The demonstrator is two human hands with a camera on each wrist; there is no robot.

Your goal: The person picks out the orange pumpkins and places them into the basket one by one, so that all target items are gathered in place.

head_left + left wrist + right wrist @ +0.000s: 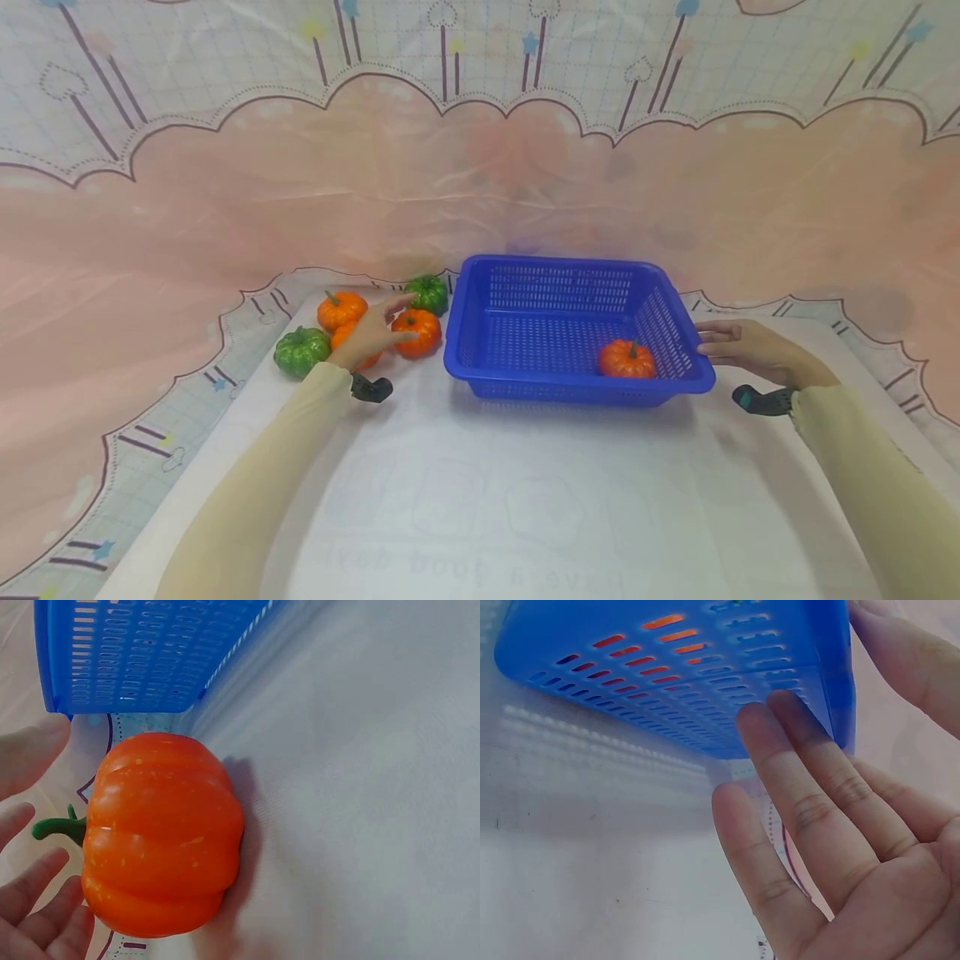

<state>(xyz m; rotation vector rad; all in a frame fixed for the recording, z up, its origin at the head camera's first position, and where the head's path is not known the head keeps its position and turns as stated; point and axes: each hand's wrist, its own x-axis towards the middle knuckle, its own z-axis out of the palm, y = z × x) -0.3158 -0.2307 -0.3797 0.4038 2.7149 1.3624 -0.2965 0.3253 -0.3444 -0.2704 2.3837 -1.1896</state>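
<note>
My left hand [374,330] reaches toward an orange toy pumpkin [417,333] with a green stem, its thumb and fingers spread. In the left wrist view the pumpkin [161,836] stands just past the fingertips, beside the blue basket's wall. My right hand [750,347] is at the right side of the blue plastic basket [555,388]. Its fingers [799,776] are nearly straight against the slotted wall in the right wrist view, and the thumb is up near the rim. Another orange pumpkin [628,359] lies inside the basket at the front right.
Left of the basket, more orange pumpkins, such as one at the back [342,311], and green pumpkins [302,352] lie grouped around the left hand. One green pumpkin [427,295] is close to the basket's left wall. A printed cloth [480,183] hangs behind the white table [480,500].
</note>
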